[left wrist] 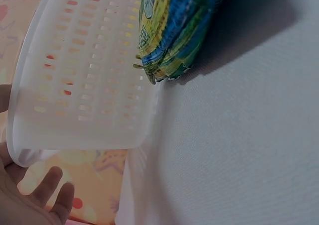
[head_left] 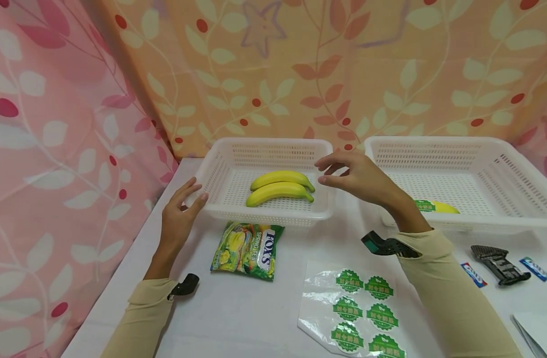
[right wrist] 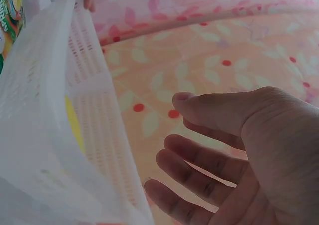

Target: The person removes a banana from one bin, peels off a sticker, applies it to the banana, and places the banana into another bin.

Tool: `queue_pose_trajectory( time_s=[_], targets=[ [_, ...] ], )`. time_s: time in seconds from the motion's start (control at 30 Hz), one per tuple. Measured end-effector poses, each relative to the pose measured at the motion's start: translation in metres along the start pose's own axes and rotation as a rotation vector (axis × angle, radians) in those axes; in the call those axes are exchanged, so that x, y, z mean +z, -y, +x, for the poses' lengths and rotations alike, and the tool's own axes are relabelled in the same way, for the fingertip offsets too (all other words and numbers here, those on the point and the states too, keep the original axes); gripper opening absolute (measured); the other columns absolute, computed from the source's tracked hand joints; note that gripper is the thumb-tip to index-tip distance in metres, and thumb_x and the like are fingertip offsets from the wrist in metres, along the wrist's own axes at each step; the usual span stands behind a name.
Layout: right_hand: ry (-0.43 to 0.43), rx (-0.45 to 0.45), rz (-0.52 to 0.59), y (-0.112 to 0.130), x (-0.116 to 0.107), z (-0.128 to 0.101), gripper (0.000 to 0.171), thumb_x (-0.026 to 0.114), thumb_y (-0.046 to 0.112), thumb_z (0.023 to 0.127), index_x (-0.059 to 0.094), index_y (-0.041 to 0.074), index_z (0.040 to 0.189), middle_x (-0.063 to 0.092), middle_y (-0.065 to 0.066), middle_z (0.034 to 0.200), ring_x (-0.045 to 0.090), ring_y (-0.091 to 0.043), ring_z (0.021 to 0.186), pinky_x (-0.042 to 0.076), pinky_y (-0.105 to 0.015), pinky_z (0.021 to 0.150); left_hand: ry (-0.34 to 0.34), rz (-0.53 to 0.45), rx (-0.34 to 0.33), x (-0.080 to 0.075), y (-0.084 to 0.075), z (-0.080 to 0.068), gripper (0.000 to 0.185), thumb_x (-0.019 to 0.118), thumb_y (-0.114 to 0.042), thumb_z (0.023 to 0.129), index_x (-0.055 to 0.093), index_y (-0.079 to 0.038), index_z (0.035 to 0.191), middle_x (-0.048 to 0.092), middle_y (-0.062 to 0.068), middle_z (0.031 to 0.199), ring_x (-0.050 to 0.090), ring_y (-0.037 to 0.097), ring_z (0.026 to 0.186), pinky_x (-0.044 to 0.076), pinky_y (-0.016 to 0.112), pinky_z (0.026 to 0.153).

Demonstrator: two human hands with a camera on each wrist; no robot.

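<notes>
A white plastic basket (head_left: 264, 215) holds two yellow bananas (head_left: 280, 194) lying side by side. At its left end my left hand (head_left: 177, 214) holds the rim, thumb over the edge, while some of its fingers extend past the corner in the left wrist view. Near the right rim hovers my right hand (head_left: 356, 176), its fingers loosely bent with nothing between them; in the right wrist view it is apart from the basket. A green FOX'S Spring Tea packet (head_left: 247, 250) lies just in front of this basket.
Another white basket (head_left: 479, 222) at the right holds a yellow fruit (head_left: 445, 208) with a green sticker. A sheet of green round stickers (head_left: 348, 308) lies in front. Small wrapped packets (head_left: 501, 266) and tweezers (head_left: 528, 335) are at the right. A floral curtain (head_left: 264, 99) hangs behind.
</notes>
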State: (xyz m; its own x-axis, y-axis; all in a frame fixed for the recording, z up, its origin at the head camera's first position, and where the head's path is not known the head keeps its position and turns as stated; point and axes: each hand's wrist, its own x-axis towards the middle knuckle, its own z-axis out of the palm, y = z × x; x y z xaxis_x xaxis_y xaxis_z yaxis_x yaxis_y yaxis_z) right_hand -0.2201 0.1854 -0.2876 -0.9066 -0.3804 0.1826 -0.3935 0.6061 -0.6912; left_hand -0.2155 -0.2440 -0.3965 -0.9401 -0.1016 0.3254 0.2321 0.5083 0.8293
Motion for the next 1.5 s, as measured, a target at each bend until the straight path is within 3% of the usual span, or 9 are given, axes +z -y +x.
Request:
queue_pose_trajectory(
  time_s=[0.13, 0.4, 0.67, 0.9, 1.23, 1.5],
  targets=[
    [0.057, 0.007, 0.017, 0.001, 0.016, 0.022, 0.043, 0.077, 0.03, 0.098, 0.07, 0.012, 0.135, 0.07, -0.01, 0.13, 0.064, -0.026, 0.117, 0.054, -0.052, 0.102, 0.004, 0.006, 0.0, 0.0, -0.001, 0.0, 0.057, 0.067, -0.05, 0.103, 0.064, -0.016, 0.148, 0.044, -0.016, 0.165, 0.036, 0.015, 0.155, 0.041, 0.032, 0.101],
    [0.197, 0.122, 0.025, 0.004, 0.037, 0.058, 0.05, 0.074, 0.028, 0.099, 0.063, 0.008, 0.143, 0.067, -0.014, 0.132, 0.064, -0.033, 0.12, 0.055, -0.051, 0.103, 0.003, -0.001, 0.014, 0.0, -0.001, -0.001, 0.055, 0.068, -0.047, 0.104, 0.064, -0.015, 0.148, 0.045, -0.014, 0.165, 0.037, 0.016, 0.154, 0.042, 0.026, 0.096],
    [0.275, 0.243, 0.048, 0.001, 0.051, 0.083, 0.053, 0.072, 0.031, 0.099, 0.061, 0.007, 0.146, 0.066, -0.015, 0.14, 0.063, -0.039, 0.126, 0.055, -0.052, 0.105, -0.001, -0.002, 0.023, 0.001, 0.001, -0.001, 0.055, 0.068, -0.046, 0.104, 0.064, -0.014, 0.148, 0.045, -0.013, 0.165, 0.038, 0.017, 0.154, 0.044, 0.02, 0.091],
    [0.302, 0.294, 0.063, -0.005, 0.059, 0.093, 0.058, 0.072, 0.03, 0.098, 0.059, 0.003, 0.148, 0.062, -0.017, 0.145, 0.06, -0.04, 0.126, 0.052, -0.053, 0.109, -0.004, -0.005, 0.034, 0.001, 0.001, -0.001, 0.053, 0.068, -0.045, 0.104, 0.065, -0.014, 0.147, 0.046, -0.013, 0.165, 0.038, 0.016, 0.154, 0.044, 0.019, 0.088],
    [0.351, 0.363, 0.048, -0.004, 0.067, 0.095, 0.057, 0.072, 0.029, 0.098, 0.06, 0.007, 0.149, 0.057, -0.014, 0.152, 0.058, -0.035, 0.127, 0.049, -0.058, 0.111, -0.011, -0.01, 0.032, 0.001, 0.0, -0.001, 0.053, 0.068, -0.045, 0.104, 0.065, -0.013, 0.146, 0.046, -0.01, 0.165, 0.039, 0.017, 0.153, 0.044, 0.019, 0.089],
    [0.374, 0.366, 0.04, -0.006, 0.07, 0.097, 0.058, 0.075, 0.021, 0.097, 0.059, 0.006, 0.15, 0.056, -0.014, 0.147, 0.058, -0.034, 0.106, 0.054, -0.05, 0.099, -0.017, -0.005, 0.037, 0.001, 0.001, -0.002, 0.052, 0.068, -0.043, 0.104, 0.065, -0.013, 0.146, 0.046, -0.012, 0.164, 0.04, 0.017, 0.153, 0.045, 0.018, 0.087]
  ],
)
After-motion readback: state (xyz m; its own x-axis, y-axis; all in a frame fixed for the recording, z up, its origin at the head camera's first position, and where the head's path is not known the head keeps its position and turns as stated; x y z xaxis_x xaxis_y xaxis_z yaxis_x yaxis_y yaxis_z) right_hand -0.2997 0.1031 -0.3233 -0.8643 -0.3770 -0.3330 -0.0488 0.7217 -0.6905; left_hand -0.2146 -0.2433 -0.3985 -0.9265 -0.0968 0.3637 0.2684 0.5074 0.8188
